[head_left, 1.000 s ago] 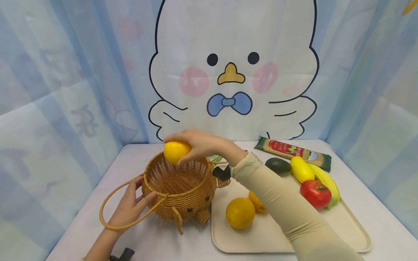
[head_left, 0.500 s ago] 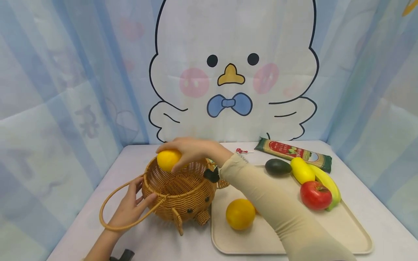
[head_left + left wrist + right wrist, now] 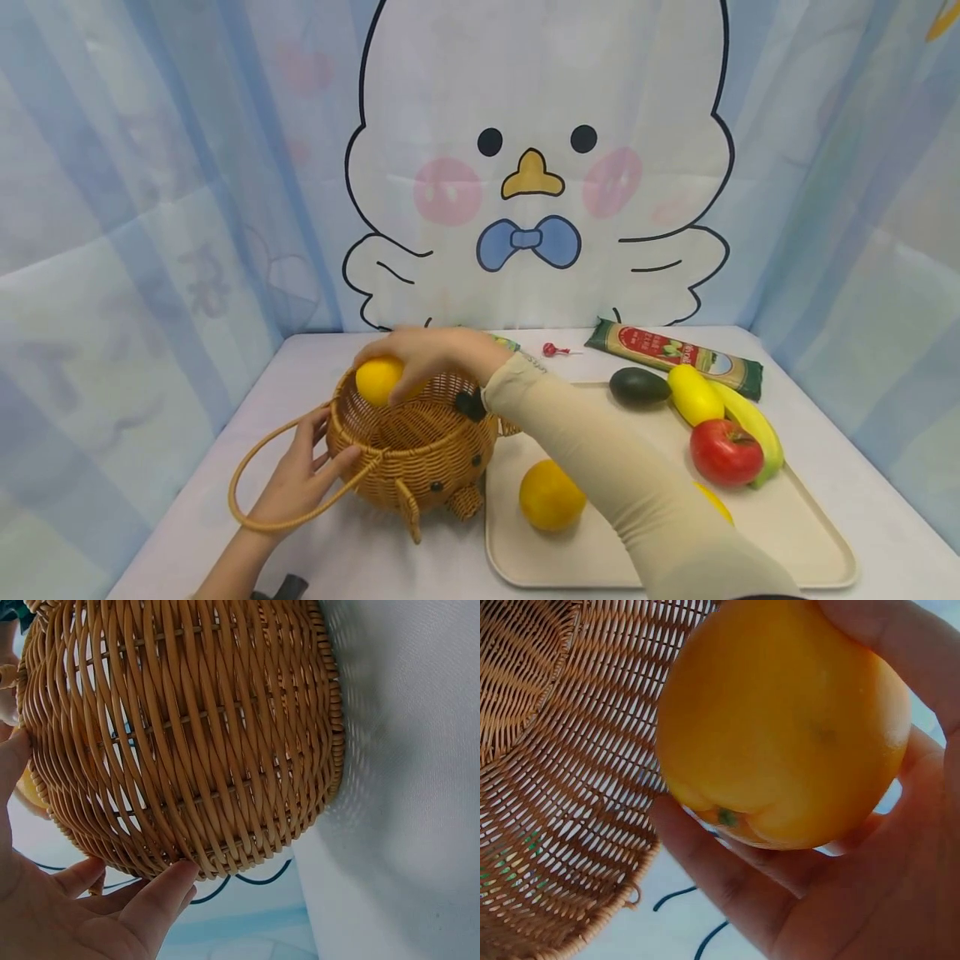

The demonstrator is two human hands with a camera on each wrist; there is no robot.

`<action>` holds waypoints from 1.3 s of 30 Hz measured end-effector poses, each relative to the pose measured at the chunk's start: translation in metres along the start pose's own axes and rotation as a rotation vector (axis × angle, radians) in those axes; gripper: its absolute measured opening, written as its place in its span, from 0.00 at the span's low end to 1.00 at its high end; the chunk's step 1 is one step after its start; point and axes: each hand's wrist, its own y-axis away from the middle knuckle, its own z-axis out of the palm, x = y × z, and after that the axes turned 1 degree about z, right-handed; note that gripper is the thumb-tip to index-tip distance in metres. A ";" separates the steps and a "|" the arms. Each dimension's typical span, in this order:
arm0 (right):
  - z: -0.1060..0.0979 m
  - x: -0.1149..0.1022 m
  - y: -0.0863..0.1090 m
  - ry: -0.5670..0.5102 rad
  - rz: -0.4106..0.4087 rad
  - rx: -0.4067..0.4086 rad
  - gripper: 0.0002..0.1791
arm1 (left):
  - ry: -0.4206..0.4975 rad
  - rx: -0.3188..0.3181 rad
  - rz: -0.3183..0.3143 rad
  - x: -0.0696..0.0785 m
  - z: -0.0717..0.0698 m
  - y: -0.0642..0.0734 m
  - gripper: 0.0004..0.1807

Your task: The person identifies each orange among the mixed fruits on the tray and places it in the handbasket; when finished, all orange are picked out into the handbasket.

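An orange (image 3: 780,727) with a small green stem end is gripped by my right hand (image 3: 431,360), thumb on one side and fingers curled on the other. That hand is over the far left part of a brown wicker basket (image 3: 442,454), the fruit at rim height above its hollow. My left hand (image 3: 296,479) rests against the basket's left outside, its fingers and thumb spread fairly straight. In the left wrist view, fingertips (image 3: 176,877) touch the woven wall. The basket's loop handle (image 3: 243,462) hangs over the left wrist. Its front has an animal face with dark eyes.
A beige tray (image 3: 592,571) on the right bears another orange (image 3: 552,495), a red apple (image 3: 726,452), a banana (image 3: 753,429), a yellow fruit (image 3: 696,395) and an avocado (image 3: 639,387). Behind lie a lollipop (image 3: 551,350) and a long packet (image 3: 675,357). My sleeve hides part of the tray.
My right hand has lowered the orange and brought it slightly left, towards the basket's hollow. The left hand and basket have stayed in place.
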 end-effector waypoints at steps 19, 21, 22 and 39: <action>0.014 -0.004 -0.032 0.109 0.144 -0.182 0.37 | 0.023 0.009 0.028 -0.001 0.000 0.000 0.36; 0.018 -0.003 -0.034 0.078 0.169 -0.197 0.37 | 0.021 0.009 0.024 -0.001 -0.001 0.001 0.36; 0.020 -0.003 -0.035 0.052 0.179 -0.203 0.36 | 0.020 0.008 0.024 -0.001 -0.001 0.001 0.36; 0.047 0.005 -0.056 0.094 0.244 -0.214 0.37 | 0.010 0.006 0.001 0.001 0.000 0.001 0.37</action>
